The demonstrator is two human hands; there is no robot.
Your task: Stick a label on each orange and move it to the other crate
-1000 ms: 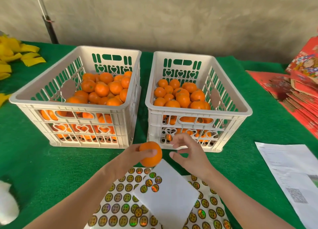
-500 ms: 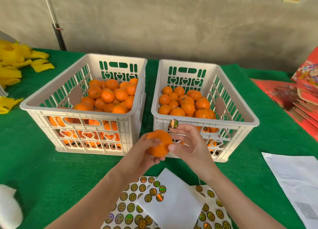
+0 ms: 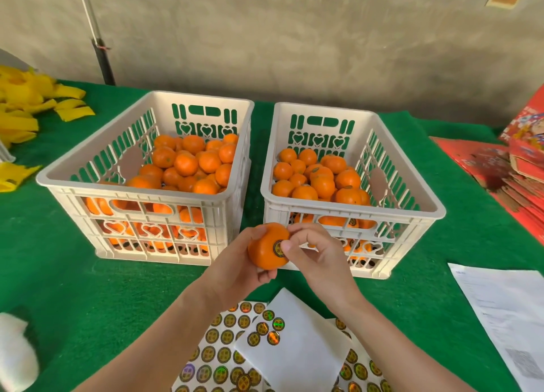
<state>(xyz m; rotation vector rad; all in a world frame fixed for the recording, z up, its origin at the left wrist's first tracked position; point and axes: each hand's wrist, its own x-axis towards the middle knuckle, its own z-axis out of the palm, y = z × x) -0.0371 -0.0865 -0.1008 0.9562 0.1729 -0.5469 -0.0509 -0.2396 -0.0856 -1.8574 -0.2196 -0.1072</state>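
Left crate (image 3: 88, 188) and right crate (image 3: 397, 212), both part-filled. Before them, mid-air, the left hand (image 3: 232, 269) wraps an orange (image 3: 263, 254). The right hand (image 3: 319, 257) — half a second ago holding the label (image 3: 276, 249) clear above — now nips the fruit's edge, thumb flattening the label. Labelling looks done; the move, likely rightward, remains.

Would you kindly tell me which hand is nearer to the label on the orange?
Right. The right hand touches the label with its thumb; the left hand holds the orange from its left side, away from the label.
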